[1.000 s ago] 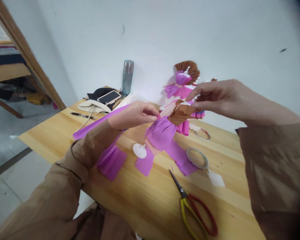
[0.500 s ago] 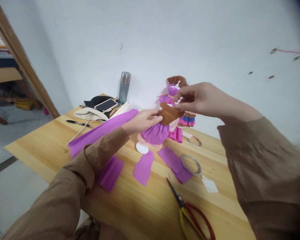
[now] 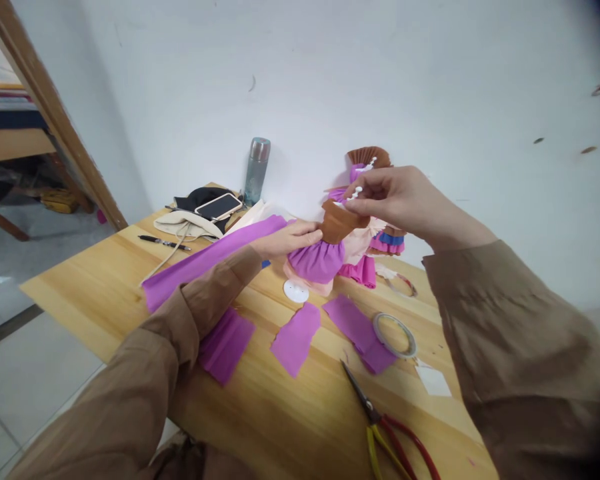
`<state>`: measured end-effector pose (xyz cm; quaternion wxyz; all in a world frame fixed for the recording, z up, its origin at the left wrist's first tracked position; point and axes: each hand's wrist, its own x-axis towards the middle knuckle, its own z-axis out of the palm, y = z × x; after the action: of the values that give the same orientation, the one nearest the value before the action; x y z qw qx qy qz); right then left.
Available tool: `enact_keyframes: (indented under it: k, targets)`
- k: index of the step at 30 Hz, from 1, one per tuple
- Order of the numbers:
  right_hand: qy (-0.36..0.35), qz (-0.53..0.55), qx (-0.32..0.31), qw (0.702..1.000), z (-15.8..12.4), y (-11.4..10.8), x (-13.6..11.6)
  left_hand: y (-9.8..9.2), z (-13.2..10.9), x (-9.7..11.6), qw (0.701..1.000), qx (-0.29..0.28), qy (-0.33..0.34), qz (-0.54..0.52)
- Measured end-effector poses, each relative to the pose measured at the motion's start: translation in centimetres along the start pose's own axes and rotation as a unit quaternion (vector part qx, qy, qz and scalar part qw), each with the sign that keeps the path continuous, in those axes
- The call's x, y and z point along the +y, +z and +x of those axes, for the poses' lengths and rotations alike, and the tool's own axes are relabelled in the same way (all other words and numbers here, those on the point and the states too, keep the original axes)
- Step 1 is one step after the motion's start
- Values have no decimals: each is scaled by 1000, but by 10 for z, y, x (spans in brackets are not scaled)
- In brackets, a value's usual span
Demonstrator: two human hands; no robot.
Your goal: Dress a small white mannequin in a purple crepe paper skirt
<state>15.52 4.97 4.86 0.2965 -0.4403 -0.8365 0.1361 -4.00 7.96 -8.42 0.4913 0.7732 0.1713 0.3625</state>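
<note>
My left hand (image 3: 293, 239) is closed at the left side of a brown crepe-like piece (image 3: 336, 225), its thumb and fingertips pressing the edge. The piece wraps the upper part of a small dress form, above a gathered purple skirt (image 3: 317, 261) with a pale pink layer beneath. My right hand (image 3: 395, 197) pinches the brown piece's upper right edge near the form's white knobbed top (image 3: 357, 192). Below the skirt shows a round white base (image 3: 296, 291). A second dressed figure with a brown pleated fan (image 3: 370, 157) stands behind, partly hidden by my right hand.
Purple pieces (image 3: 296, 339) and a roll of tape (image 3: 395, 335) lie in front. Scissors (image 3: 375, 413) with red and yellow handles rest at the near edge. A long purple strip (image 3: 215, 257), a pen (image 3: 164, 243), a phone (image 3: 219, 207) and a bottle (image 3: 257, 172) are left.
The view has turned slightly left, so the table's things appear further right. Both hands keep hold of the brown piece, and its upper edge sits a little lower against the white top.
</note>
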Motion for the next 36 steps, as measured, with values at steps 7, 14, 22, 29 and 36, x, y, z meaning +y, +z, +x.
enact_keyframes:
  k: [7,14,22,29,36]
  targets:
    - [5,37,83,996,-13,12,4,-1,-1,-2,997,19,-15,70]
    - [114,194,245,943,-64,58,47,-1,-2,5,996,-10,3,90]
    - [38,44,179,982,-88,100,31,-9,-8,11,995,0,-28,91]
    - [14,146,106,984,-74,92,54,1,-2,0,997,60,16,36]
    - [7,258,45,965,-67,87,67,2,5,-12,992,94,-37,-70]
